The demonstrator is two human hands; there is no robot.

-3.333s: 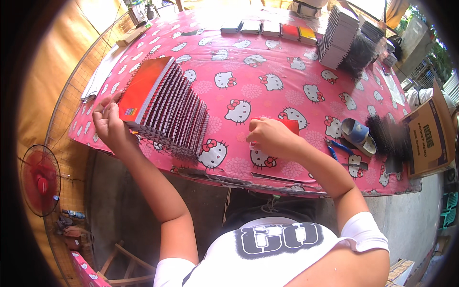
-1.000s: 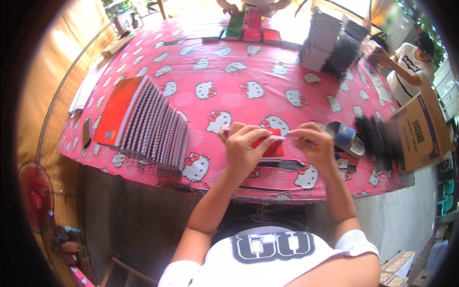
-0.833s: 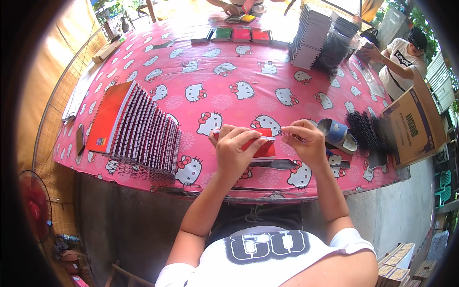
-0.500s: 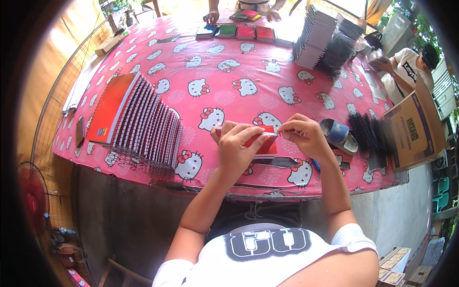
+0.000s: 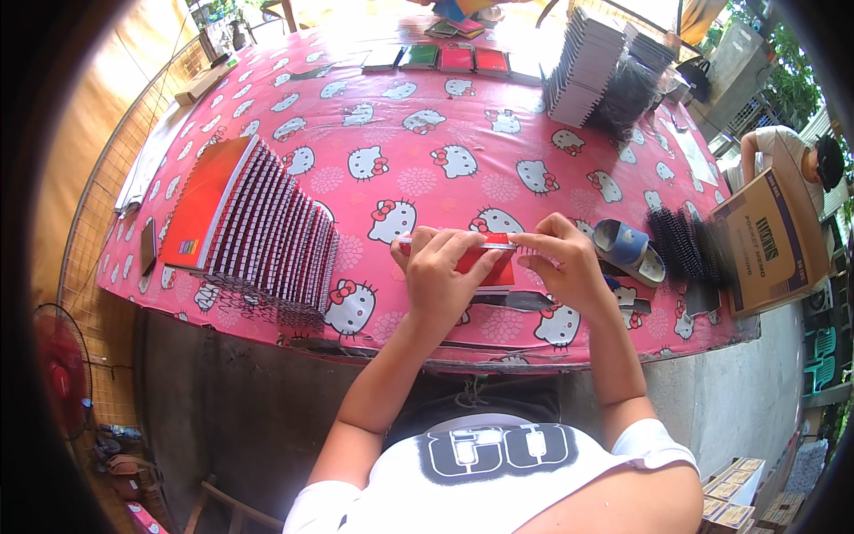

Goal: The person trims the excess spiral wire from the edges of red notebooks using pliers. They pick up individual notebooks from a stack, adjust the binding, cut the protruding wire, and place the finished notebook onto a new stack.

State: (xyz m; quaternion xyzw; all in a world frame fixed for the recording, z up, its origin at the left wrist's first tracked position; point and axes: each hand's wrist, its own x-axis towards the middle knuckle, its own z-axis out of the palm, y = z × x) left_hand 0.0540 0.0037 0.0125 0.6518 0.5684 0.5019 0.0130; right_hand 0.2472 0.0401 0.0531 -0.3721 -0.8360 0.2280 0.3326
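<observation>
A small red notebook (image 5: 500, 275) stands upright, tilted, above the near part of the table. My left hand (image 5: 440, 271) is closed round its left side, fingers along the top edge and thumb on the near face. At the top right corner, my right hand (image 5: 569, 262) pinches what looks like the end of a thin dark binding coil, mostly hidden by the fingers. Below, pages with a light edge lie under the notebook. Right of my right hand are a blue slipper-shaped object (image 5: 627, 249) and a bundle of black spiral coils (image 5: 683, 247).
A tall stack of red spiral notebooks (image 5: 209, 209) stands at the left. Across the pink table (image 5: 400, 169) lie small notebooks (image 5: 456, 60), with taller notebook stacks (image 5: 583, 76) at far right. A cardboard box (image 5: 769, 240) sits at the right edge, a person (image 5: 792, 156) behind it.
My right hand has moved slightly left, closer against the notebook's corner. The person at the right has turned and bent behind the box. The far person's hands have left the row of notebooks.
</observation>
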